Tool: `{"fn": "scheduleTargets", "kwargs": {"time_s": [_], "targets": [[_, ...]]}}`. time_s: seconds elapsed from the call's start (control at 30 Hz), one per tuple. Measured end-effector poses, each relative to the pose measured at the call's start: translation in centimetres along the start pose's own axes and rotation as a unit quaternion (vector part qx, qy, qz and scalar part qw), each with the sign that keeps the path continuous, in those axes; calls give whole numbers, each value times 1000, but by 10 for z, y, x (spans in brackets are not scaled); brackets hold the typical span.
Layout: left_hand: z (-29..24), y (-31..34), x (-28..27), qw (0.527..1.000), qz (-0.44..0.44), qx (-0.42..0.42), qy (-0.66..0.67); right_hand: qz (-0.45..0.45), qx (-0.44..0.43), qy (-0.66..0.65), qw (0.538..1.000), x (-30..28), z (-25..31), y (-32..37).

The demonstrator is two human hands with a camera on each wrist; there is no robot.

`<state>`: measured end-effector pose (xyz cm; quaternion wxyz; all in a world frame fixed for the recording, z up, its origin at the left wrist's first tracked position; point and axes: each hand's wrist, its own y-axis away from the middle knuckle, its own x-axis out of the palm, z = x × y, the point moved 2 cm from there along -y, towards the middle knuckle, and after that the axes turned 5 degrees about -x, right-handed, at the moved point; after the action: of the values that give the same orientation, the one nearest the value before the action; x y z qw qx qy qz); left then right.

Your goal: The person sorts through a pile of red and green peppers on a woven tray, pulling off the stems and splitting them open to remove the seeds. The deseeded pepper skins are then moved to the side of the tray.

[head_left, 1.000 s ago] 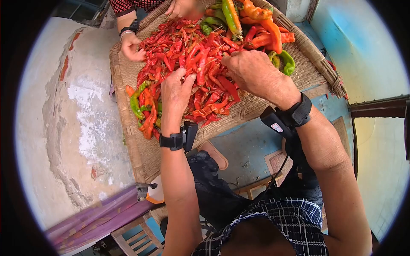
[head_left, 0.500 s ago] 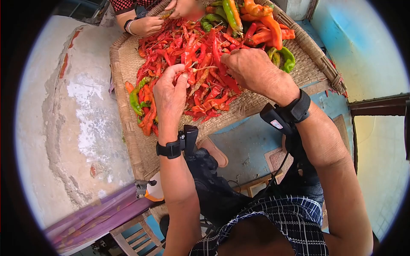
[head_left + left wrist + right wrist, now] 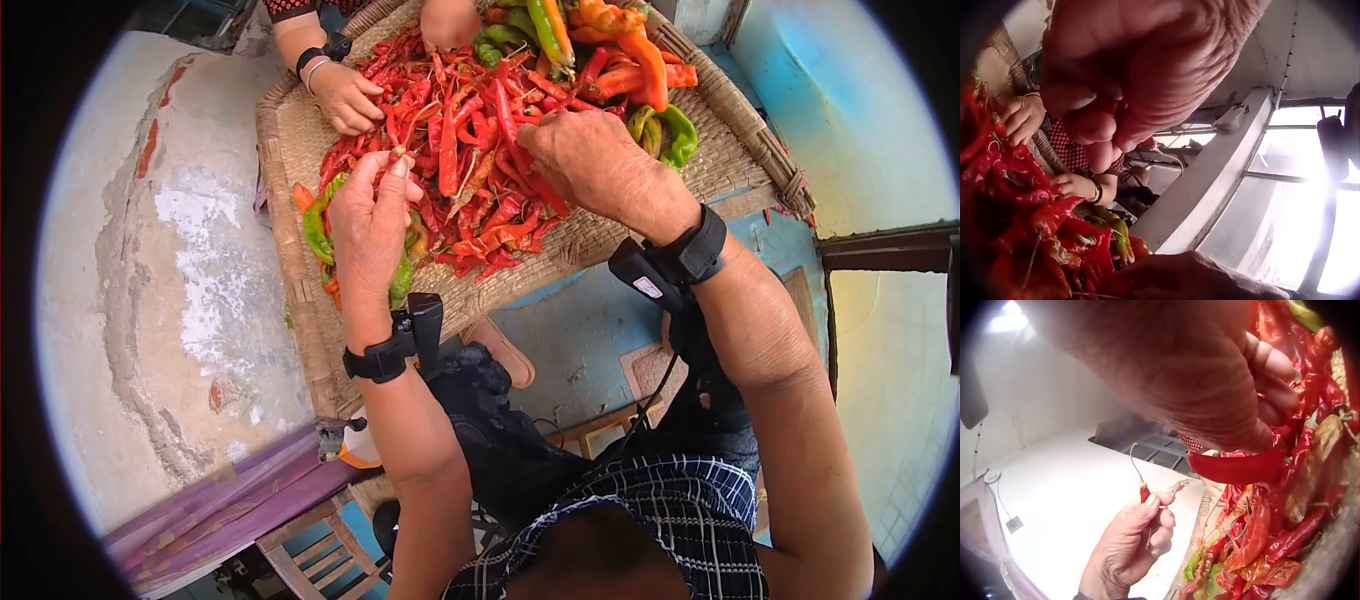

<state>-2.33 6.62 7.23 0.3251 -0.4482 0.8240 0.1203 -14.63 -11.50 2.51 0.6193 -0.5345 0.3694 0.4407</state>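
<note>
My left hand (image 3: 368,235) is raised over the left part of the pile, thumb and fingertips pinching a small red chili pepper (image 3: 1144,494). Its thin curved stem sticks up past the fingers in the right wrist view; the fingers hide most of its body. At the pile's right side, my right hand (image 3: 600,170) has its fingers curled among the chilies and holds a long red chili pepper (image 3: 1229,468) near the thumb. Beneath both hands spreads a heap of red chilies (image 3: 490,215), some wrinkled and dry, on a woven tray (image 3: 715,155).
Larger orange peppers (image 3: 655,75) and green peppers (image 3: 680,138) lie at the tray's far right. More green peppers (image 3: 318,225) are at its left side. Another person's hand (image 3: 347,100) rests at the far left of the heap. A pale wall (image 3: 220,270) stands to the left.
My left hand has moved left and up off the heap, now with a stemmed chili in its fingers. My right hand has stayed nearly in place. The other person's hands have shifted over the heap.
</note>
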Motion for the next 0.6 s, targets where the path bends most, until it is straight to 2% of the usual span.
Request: {"fn": "scheduleTargets", "kwargs": {"time_s": [0.07, 0.13, 0.17, 0.2, 0.23, 0.27, 0.3, 0.33, 0.4, 0.43, 0.53, 0.6], "targets": [[15, -12, -4, 995, 35, -22, 93, 2, 0, -2, 1000, -1, 0, -1], [33, -32, -8, 991, 2, -17, 132, 66, -1, -20, 998, -2, -2, -2], [34, -39, -15, 964, -199, 145, -100, 66, -1, -20, 998, 0, -2, -2], [24, -37, -15, 820, -376, 291, -319, 35, -1, -14, 999, 0, 0, -1], [23, -34, -15, 789, -388, 272, -391, 6, -2, -8, 1000, 0, 0, 0], [22, -32, -13, 790, -388, 272, -389, 7, -1, -7, 1000, 0, 0, 0], [18, -31, -7, 913, -239, 139, -299, 12, 2, -6, 1000, -2, 0, 0], [17, -28, 4, 979, -74, -4, -191, 18, 4, -5, 1000, -2, 1, -1], [16, -18, 26, 985, 11, -39, -165, 18, 2, -3, 1000, -2, 0, -1], [22, -16, 36, 985, 48, -10, -166, 17, 0, 1, 1000, -2, -1, -1], [10, -13, 33, 988, 14, -7, -154, 13, -5, -10, 1000, -3, -1, -2], [18, -19, 22, 1000, 14, 5, 16, 9, -1, -12, 1000, -6, -2, 0]]}}
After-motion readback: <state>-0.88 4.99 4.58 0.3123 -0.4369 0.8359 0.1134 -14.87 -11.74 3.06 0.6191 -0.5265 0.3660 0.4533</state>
